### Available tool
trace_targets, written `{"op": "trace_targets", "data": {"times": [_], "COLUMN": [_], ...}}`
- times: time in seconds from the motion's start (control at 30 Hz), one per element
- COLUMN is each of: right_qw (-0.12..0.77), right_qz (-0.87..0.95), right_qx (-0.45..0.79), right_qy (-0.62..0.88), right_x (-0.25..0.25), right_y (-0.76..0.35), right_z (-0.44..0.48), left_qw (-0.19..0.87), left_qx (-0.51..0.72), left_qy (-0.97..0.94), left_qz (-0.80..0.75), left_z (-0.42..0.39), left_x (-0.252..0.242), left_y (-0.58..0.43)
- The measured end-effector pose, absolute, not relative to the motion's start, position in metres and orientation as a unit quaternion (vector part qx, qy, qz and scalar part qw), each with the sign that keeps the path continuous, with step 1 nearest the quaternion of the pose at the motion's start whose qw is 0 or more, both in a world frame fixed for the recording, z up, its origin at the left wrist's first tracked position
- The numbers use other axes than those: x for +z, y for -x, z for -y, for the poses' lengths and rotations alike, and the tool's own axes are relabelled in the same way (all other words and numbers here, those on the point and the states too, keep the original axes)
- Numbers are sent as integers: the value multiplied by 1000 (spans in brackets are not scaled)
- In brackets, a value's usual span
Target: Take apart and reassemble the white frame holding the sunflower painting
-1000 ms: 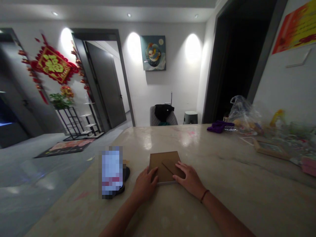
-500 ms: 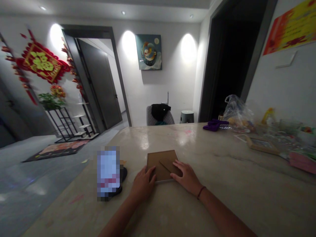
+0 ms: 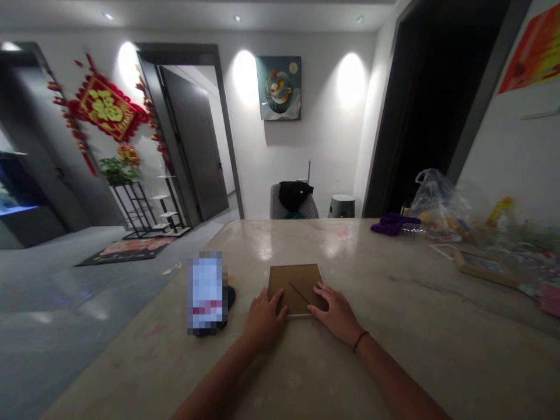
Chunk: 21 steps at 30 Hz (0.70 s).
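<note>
A: Checking hands: gripping anything?
B: No. Left hand [image 3: 265, 321] and right hand [image 3: 336, 315] lie open on the brown frame [image 3: 297, 286], mid-counter [image 3: 385, 344].
A: Tips?
B: Press evenly, keeping it square.

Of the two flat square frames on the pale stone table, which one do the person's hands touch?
The brown square frame, touched by the left hand and right hand; the light wooden frame lies far to the right, untouched.
</note>
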State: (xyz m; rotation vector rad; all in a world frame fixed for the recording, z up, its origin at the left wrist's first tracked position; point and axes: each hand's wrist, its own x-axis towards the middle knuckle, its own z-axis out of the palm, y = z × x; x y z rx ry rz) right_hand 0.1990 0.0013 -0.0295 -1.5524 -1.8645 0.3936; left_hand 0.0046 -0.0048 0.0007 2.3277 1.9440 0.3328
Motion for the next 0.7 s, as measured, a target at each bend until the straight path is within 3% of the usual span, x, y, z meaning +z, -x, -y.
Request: {"op": "trace_targets", "data": {"times": [0.27,0.53,0.7], "right_qw": [327,261,281], "right_qz": [724,760,760], "right_qx": [128,113,107], "right_qy": [594,584,576], "right_x": [-28,-23,-26], "right_y": [-197,-197,-199], "right_z": [2,2,0], "left_qw": [5,36,28], "left_qx": [113,106,114], "left_qy": [-768,-826,-835], "left_qz": [-630,-553,-537], "left_z": [9,4,2], "left_x": [-5,2,4], "left_y": [-12,-3,0]}}
